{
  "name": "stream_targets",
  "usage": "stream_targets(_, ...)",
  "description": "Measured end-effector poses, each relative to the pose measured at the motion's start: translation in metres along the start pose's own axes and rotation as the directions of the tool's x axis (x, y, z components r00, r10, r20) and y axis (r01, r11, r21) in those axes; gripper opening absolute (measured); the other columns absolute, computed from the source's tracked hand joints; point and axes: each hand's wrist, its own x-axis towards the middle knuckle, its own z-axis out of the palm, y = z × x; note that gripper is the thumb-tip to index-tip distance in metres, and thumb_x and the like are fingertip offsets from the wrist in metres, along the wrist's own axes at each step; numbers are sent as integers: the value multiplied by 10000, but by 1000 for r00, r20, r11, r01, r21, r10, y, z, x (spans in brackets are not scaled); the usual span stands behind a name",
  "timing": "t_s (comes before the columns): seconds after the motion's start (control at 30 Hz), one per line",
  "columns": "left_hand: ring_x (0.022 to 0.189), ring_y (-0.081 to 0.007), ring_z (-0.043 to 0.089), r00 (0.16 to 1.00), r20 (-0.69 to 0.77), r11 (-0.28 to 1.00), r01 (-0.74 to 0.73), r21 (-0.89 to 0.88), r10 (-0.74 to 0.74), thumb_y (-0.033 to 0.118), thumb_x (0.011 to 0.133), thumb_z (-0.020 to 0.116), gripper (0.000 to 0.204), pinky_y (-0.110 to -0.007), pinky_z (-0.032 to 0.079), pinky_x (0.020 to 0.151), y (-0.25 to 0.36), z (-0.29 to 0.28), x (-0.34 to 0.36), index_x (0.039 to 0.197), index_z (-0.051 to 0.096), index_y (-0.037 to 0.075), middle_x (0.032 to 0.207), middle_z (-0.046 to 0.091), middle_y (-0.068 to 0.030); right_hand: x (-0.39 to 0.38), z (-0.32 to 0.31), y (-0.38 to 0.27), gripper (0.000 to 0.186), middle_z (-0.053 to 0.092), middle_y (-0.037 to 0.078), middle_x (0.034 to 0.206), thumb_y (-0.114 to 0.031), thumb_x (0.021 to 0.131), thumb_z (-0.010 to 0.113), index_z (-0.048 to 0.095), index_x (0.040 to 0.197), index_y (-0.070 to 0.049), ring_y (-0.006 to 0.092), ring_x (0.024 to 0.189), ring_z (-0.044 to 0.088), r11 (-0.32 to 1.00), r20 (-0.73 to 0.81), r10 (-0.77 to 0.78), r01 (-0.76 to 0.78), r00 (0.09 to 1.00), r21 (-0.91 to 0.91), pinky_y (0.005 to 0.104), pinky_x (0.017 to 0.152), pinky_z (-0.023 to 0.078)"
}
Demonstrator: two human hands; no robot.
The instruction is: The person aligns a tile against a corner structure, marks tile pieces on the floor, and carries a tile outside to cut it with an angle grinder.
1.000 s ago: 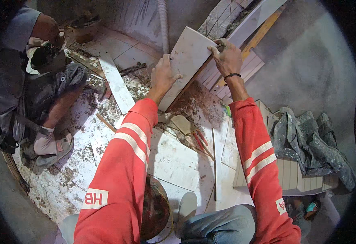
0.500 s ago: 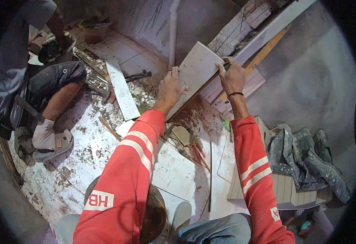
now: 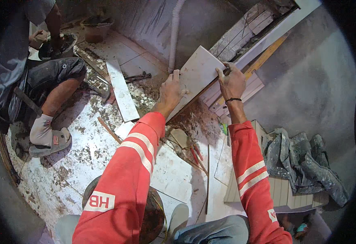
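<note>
From here I see the left hand (image 3: 171, 90) clasping the tile (image 3: 200, 69) along its left edge, the right hand (image 3: 231, 81) gripping its upper right corner. The tile slants between them, near the pipe (image 3: 174, 40); a co-worker (image 3: 55, 73) crouches left.

The left fingers (image 3: 173, 77) and right fingers (image 3: 235, 71) held a tile (image 3: 202, 71) at its edges (a co-worker (image 3: 47, 77) was beside a bucket (image 3: 70, 49)).

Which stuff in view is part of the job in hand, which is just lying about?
In use:
white tile, held at its edges by left hand and right hand

Apparently lying about:
red-handled tool
long white strip
spotted grey cloth
beige panels under it
</note>
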Motion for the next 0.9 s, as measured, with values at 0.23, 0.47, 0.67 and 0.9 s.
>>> stream_targets(0.23,1177,-459,645,1000,-5,1000,7,-30,-7,316,772,920,898,-541,538,944,-1,0,0,1464,403,69,1273,648,-223,-3,0,-6,390,734,128,992,-348,846,815,774,1164,-126,340,931,711,1000,-15,-16,16,1000,-15,466,813,558)
stream_targets(0.47,1212,-483,629,998,26,995,64,-71,-63,253,786,914,888,-547,543,966,15,-8,-2,1480,402,41,1300,636,-243,-4,-3,-4,386,722,135,1023,-359,867,800,759,1173,-127,362,990,699,1000,12,8,-8,1000,-17,484,851,548)
stream_targets(0.67,1156,-483,650,999,-26,997,23,-74,-25,145,795,885,807,-552,556,940,7,-3,-2,1446,417,57,1260,614,-261,-5,5,-2,385,735,132,1050,-365,872,806,762,1183,-143,352,983,708,999,-14,-30,29,999,-32,474,841,552)
stream_targets(0.9,1176,-483,639,998,31,995,58,-83,-56,133,812,861,805,-548,549,964,10,-1,1,1471,408,42,1293,599,-273,-7,11,8,383,743,115,1048,-363,869,820,773,1193,-165,341,951,714,999,-58,-44,45,997,9,454,832,559)
